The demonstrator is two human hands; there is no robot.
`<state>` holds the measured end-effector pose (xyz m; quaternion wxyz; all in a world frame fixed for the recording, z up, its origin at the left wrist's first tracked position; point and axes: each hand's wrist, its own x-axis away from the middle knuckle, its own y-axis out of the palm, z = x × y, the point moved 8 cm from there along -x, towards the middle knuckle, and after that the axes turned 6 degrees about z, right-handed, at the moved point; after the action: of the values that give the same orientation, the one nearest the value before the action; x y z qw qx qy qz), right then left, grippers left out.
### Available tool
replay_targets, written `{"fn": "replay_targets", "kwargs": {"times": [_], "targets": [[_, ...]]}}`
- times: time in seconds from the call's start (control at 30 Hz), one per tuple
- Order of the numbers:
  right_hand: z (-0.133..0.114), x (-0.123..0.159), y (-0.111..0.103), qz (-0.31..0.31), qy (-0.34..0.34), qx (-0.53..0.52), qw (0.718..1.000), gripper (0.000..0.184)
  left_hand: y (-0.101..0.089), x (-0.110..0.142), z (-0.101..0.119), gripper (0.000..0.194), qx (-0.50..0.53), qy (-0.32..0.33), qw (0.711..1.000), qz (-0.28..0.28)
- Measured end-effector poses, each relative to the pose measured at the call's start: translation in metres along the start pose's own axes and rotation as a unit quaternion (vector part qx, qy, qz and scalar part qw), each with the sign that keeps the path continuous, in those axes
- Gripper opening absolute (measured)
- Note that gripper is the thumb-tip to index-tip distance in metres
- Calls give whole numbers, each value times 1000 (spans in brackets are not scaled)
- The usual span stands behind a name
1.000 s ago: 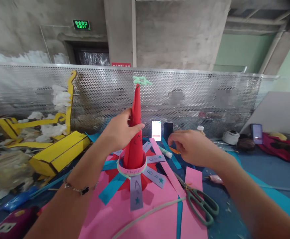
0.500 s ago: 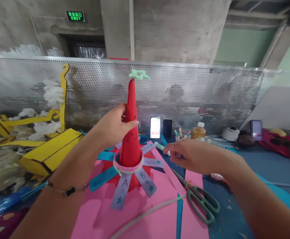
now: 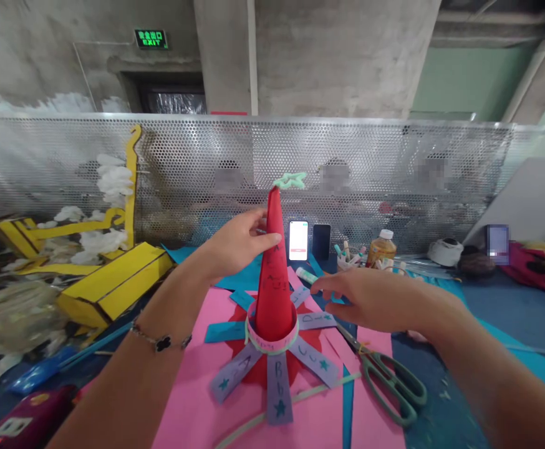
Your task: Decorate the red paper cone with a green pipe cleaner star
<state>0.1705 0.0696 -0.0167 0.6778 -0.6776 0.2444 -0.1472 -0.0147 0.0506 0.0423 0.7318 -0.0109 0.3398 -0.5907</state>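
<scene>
Left hand (image 3: 237, 243) against red cone (image 3: 275, 280), grip unclear; cone upright in paper ring (image 3: 272, 344) on pink sheet (image 3: 183, 380), far from near edge; star (image 3: 291, 181) already on tip; lettered strips (image 3: 278, 390) fanned out; right hand (image 3: 370, 299) open, fingers apart, near glue stick (image 3: 306, 275).

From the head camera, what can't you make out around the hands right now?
Head view:
- Left hand: fingers partly behind the red paper cone, so any grip is unclear.
- Scissors: blade tips hidden by the right hand.
- Cone's writing: too small to read.
- Phone: screen text too small.
</scene>
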Motion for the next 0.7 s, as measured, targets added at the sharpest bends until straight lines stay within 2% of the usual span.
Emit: {"fn": "replay_targets", "kwargs": {"times": [0.23,0.37,0.47,0.6,0.7], "targets": [[2,4,-7,-7,1,-5,1000,40,2,1,4,30,-35,21,999,13],[19,7,-19,-13,45,21,999,41,0,-1,4,29,-111,47,992,43],[37,7,-26,10,67,47,997,40,-3,0,8,29,-166,59,982,65],[54,1,-18,8,82,32,996,39,-8,7,20,32,-172,89,978,78],[56,-3,-9,-11,77,13,997,38,-12,11,25,37,-149,90,981,83]]}}
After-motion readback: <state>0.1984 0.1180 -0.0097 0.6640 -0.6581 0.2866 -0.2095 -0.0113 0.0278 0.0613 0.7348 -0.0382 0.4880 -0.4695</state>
